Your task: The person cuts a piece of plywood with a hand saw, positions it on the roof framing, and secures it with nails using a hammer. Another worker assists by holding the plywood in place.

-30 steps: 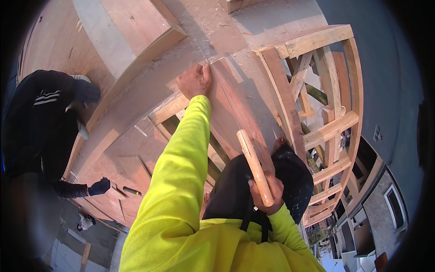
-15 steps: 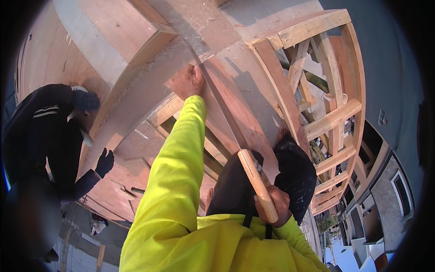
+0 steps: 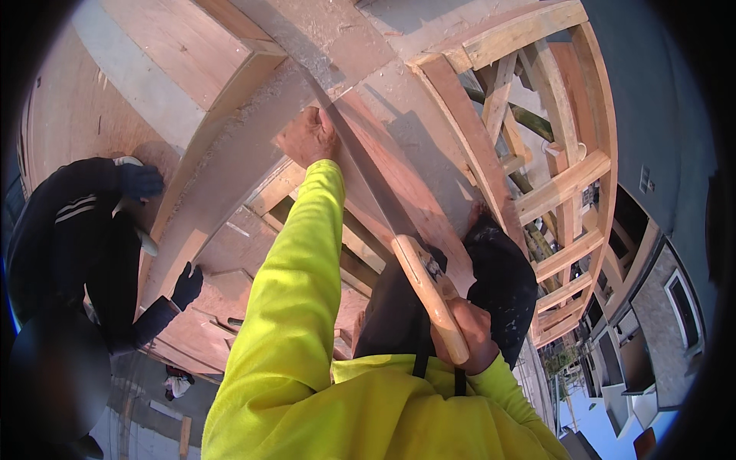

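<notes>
My right hand [image 3: 466, 328] is wrapped round the pale wooden handle [image 3: 429, 295] of a handsaw, low in front of my body. The saw's long grey blade [image 3: 366, 167] slants away up and left, lying along a reddish plywood board [image 3: 399, 165]. At the board's far end my left hand [image 3: 308, 138] is closed on its edge, the thumb close beside the blade. Its curled fingertips are mostly hidden. My dark-trousered knee [image 3: 502, 264] is beside the near part of the board.
On the left, a person in dark clothes [image 3: 73, 222] bends over, one gloved hand [image 3: 186, 286] held out. A timber frame [image 3: 563, 184] with crosspieces and gaps rises on the right. A boxed plywood form [image 3: 230, 92] stands far left. Beneath my left arm are slatted openings [image 3: 360, 253].
The saw handle and my right hand have moved slightly forward and left. My left hand keeps its place on the board. The other person's outstretched gloved hand has shifted a little right.
</notes>
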The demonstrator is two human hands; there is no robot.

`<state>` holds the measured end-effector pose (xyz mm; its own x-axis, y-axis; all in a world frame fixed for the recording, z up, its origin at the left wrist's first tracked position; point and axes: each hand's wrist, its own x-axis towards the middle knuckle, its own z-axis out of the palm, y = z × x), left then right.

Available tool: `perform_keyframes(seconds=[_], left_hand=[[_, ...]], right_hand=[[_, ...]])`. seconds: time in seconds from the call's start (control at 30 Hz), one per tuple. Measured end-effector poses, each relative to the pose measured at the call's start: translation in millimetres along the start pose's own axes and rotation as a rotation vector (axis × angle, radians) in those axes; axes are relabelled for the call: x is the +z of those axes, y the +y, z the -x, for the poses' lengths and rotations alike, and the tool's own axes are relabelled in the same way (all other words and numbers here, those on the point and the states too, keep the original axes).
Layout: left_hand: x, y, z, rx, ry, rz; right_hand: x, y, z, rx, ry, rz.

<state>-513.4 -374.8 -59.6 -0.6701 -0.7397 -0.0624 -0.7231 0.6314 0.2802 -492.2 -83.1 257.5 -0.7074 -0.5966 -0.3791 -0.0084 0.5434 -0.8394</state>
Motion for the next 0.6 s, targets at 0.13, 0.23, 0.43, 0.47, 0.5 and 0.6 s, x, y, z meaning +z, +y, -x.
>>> perform_keyframes(seconds=[0.13,0.23,0.43,0.47,0.5,0.6], left_hand=[[2.9,2.6,-0.9,0.029,0.081,0.100],[4.8,-3.3,1.6,0.007,0.073,0.094],[-3.4,7.1,0.6,0.002,0.009,-0.014],[3.9,0.1,2.9,0.008,0.013,-0.015],[8.1,-3.8,0.8,0.015,0.017,-0.013],[-8.6,1.2,13.8,-0.032,-0.076,0.116]], right_hand=[[31.2,29.6,-88.4,0.026,-0.036,-0.050],[29.4,19.0,-52.6,0.073,0.032,-0.124],[-1.5,-2.0,3.6,0.037,0.072,-0.023],[12.6,13.1,-25.7,0.003,0.068,-0.084],[28.6,25.4,-61.5,-0.041,0.096,-0.053],[37.8,25.7,-97.9,0.096,0.047,-0.169]])
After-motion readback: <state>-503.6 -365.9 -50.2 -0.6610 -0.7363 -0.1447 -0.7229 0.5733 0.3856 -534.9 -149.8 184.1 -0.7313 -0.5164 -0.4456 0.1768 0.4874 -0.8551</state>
